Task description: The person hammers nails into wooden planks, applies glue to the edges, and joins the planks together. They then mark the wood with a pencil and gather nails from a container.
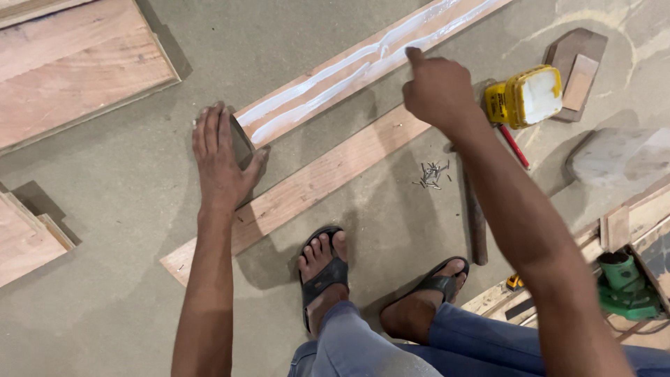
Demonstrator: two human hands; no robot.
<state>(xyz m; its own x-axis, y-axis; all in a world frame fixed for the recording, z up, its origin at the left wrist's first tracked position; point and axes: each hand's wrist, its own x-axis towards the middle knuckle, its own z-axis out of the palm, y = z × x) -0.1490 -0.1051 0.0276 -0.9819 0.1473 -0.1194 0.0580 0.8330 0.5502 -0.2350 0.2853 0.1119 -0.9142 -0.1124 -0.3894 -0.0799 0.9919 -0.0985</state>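
Pressing down with flat, open fingers, the left hand point(220, 157) rests on the near end of the glue board point(363, 66), a long wood strip with white glue lines on top. The right hand point(436, 87) is curled up with one finger stuck out, and that fingertip touches the glue farther along the glue board; it holds nothing. Just below the glue board lies a second plank point(300, 192). To the right of the glue board sit a yellow tub point(525, 96) and a little pile of nails point(433, 174).
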